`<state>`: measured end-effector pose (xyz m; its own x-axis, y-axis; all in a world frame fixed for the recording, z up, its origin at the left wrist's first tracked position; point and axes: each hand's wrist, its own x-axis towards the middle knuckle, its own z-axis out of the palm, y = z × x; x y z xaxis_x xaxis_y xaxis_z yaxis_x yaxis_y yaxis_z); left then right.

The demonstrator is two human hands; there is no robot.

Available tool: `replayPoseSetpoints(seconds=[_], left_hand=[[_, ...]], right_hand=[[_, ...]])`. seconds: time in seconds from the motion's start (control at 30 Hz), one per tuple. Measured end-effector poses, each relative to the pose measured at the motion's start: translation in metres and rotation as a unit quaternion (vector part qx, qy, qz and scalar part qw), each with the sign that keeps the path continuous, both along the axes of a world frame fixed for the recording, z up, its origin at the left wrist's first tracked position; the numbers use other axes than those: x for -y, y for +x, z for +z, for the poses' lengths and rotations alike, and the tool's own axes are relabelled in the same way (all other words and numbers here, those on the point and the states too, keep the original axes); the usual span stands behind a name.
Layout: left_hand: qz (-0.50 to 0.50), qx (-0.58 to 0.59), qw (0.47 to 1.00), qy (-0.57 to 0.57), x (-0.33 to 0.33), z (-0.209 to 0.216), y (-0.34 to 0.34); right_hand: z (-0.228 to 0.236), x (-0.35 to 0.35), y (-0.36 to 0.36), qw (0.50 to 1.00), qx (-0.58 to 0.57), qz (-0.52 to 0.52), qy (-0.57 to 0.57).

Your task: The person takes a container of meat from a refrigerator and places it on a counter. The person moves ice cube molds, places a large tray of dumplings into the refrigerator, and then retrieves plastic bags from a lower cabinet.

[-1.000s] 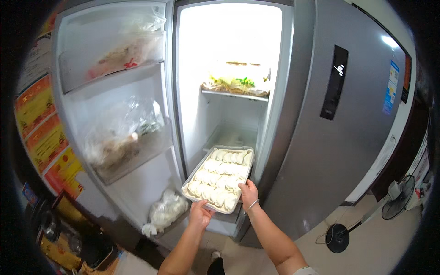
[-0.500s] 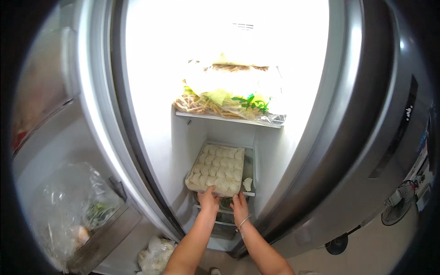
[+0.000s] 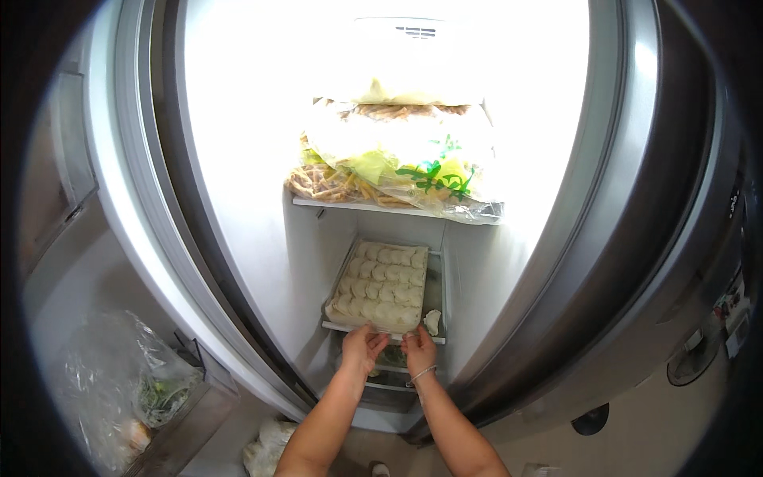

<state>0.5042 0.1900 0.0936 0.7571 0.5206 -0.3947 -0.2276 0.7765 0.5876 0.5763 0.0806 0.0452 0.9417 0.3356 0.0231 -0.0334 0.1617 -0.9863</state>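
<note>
A shallow tray of dumplings (image 3: 380, 278), packed in neat rows, rests on a lower shelf of the open fridge. At its front edge, my left hand (image 3: 362, 348) has its fingers bent and closed at the rim near the middle. My right hand (image 3: 418, 352), with a bracelet at the wrist, pinches the front right corner. The undersides of the fingers are partly hidden. A single loose dumpling (image 3: 431, 321) lies on the shelf just right of the tray.
Bagged food (image 3: 397, 171) fills the shelf above and overhangs its front edge. Drawers (image 3: 389, 378) sit below the tray. The left door (image 3: 135, 230) stands open, a clear bag of greens (image 3: 163, 393) in its bin. A white bag (image 3: 269, 449) is on the floor.
The tray sits farther back and flatter on the shelf. My left thumb has come off the dumplings to the front edge. My view has moved nearer the fridge.
</note>
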Motion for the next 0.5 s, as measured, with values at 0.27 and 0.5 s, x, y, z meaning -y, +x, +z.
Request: replayPoseSetpoints(seconds=[0.27,0.5], left_hand=[[0.020,-0.003,0.999,0.027,0.010,-0.003,-0.017],[-0.106,-0.045,0.991,0.070,0.015,0.002,-0.034]], right_hand=[[-0.007,0.005,-0.021,0.993,0.087,0.003,-0.083],[0.016,0.019,-0.020,0.983,0.063,0.070,-0.158]])
